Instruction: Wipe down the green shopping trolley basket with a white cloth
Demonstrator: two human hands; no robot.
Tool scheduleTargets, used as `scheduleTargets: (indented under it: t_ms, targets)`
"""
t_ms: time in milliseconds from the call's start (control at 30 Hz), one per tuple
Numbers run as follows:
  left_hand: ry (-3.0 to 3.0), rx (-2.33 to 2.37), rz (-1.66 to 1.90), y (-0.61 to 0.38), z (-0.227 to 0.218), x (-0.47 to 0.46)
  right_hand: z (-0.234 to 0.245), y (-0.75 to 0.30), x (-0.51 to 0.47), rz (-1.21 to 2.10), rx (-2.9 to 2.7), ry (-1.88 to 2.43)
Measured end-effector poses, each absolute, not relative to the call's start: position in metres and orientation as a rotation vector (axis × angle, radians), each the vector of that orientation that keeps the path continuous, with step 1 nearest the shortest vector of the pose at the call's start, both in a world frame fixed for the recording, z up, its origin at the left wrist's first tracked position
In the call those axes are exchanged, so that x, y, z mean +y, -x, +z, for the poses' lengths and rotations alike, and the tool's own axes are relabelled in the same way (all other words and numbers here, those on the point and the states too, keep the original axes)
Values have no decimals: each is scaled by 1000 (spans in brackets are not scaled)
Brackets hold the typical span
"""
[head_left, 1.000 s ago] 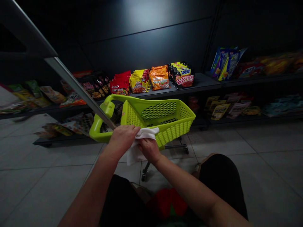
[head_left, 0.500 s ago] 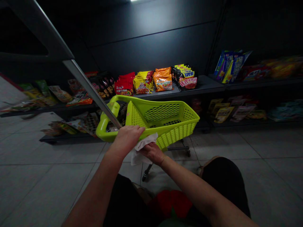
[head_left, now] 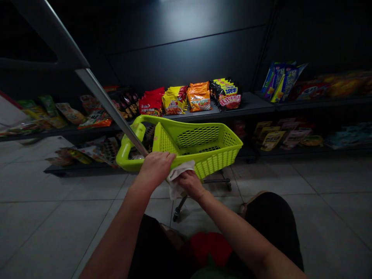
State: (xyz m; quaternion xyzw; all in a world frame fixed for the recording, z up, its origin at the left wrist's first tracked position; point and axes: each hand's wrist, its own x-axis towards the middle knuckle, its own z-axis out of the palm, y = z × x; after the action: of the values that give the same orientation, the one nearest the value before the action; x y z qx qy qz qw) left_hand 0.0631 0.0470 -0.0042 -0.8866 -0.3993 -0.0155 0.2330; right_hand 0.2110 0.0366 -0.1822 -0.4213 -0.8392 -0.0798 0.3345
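A lime-green shopping cart (head_left: 216, 167) with a meshed basket stands in front of me. My left hand (head_left: 157, 164) is closed over the near rim of the cart, close to its handle (head_left: 124, 155). Just right of it, my right hand (head_left: 190, 185) presses a white cloth (head_left: 176, 190) against the outer side of the basket below the rim. Those fingers are partly covered by the cloth, which hangs down beneath them. No goods show inside the visible part of the basket.
Behind the cart, a dark shelf (head_left: 255, 106) holds red, yellow, orange and black noodle packs (head_left: 199, 99). Blue snack bags (head_left: 281, 81) stand farther right. A metal pole (head_left: 109, 106) slants across the left. Cart wheels (head_left: 176, 214) rest on the tiled floor (head_left: 319, 217).
My right hand and the cloth have shifted slightly right and up along the basket's side. My left hand keeps its hold on the rim. The view has moved a little.
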Motion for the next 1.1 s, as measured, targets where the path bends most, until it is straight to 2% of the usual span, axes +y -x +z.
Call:
scheduleTargets:
  t_ms: [233,367,533,633,933,1000,1100]
  targets:
    - [2429,-1000,-142,-58,-15,50,-179,-315,47,-204,-1770,1354]
    - [2436,-923,-211,-59,-19,51,-189,-322,44,-107,-1477,1432]
    - [2419,-967,-225,-67,-21,53,-195,-254,36,-107,-1807,1418]
    - [2403,-992,-203,-69,-21,53,-196,-250,36,-119,-1901,1380]
    - [2377,-1124,-82,-81,-18,52,-199,-408,61,53,-722,1545]
    - [2391,-1175,-38,-88,-18,55,-198,-403,65,62,-622,1521]
    - [2410,-1190,-5,-93,-20,60,-197,-365,64,97,-788,1426]
